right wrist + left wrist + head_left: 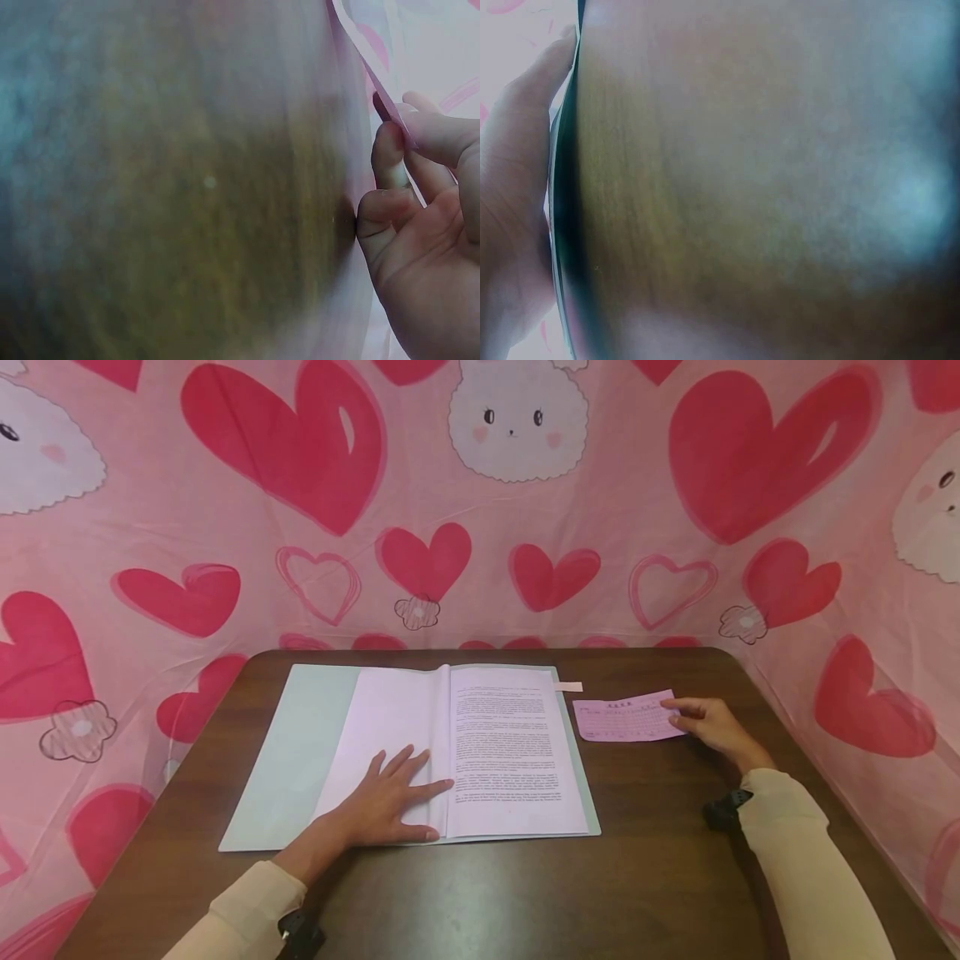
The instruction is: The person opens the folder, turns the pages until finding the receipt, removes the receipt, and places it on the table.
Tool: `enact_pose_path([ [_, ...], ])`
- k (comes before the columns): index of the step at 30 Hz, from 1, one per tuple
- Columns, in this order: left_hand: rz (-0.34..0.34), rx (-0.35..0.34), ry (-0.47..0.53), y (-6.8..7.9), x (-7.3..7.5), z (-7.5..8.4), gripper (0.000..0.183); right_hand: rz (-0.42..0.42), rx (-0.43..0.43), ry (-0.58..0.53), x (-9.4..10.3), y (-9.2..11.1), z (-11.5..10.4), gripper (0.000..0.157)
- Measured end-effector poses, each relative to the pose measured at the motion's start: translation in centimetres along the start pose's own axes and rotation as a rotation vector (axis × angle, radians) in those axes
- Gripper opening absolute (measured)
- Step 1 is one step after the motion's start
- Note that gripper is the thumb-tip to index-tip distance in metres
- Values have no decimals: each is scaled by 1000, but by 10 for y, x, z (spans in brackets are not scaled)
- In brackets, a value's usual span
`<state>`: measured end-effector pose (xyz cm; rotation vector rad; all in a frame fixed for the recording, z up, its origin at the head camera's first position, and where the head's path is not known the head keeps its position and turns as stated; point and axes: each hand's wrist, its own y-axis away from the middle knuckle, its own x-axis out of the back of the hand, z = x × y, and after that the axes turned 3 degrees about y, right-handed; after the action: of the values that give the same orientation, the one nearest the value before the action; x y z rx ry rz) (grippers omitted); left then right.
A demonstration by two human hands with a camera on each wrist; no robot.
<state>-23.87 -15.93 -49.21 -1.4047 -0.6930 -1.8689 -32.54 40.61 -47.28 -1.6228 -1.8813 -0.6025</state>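
A pale green folder [300,727] lies spread out on the table with white sheets inside. Its right-hand page [510,752] carries dense printed text, and the left sheet [382,710] looks blank. My left hand [386,797] rests on the blank side near the fold, fingers spread. To the right of the folder, my right hand [712,722] pinches the right edge of a pink printed slip [622,718] with handwriting-like marks. In the right wrist view, thumb and fingertips grip the slip's edge [386,97]. The left wrist view shows part of the left hand [517,172] beside the folder's edge.
A small pale tab [568,687] sticks out from the folder's upper right edge. The dark wooden table [480,902] has a shiny patch at the front. Pink cloth [487,510] with hearts and animal faces hangs behind and at both sides.
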Motion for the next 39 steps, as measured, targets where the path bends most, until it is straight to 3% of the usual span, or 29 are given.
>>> enact_pose_path([
  [9,13,-12,-11,-1,-1,0,79,-3,-40,6,2,1,1,45],
  [27,4,-5,0,-1,0,0,79,25,-2,26,5,2,3,41],
  [39,9,-5,1,0,-1,-1,79,94,37,37,2,3,11,40],
])
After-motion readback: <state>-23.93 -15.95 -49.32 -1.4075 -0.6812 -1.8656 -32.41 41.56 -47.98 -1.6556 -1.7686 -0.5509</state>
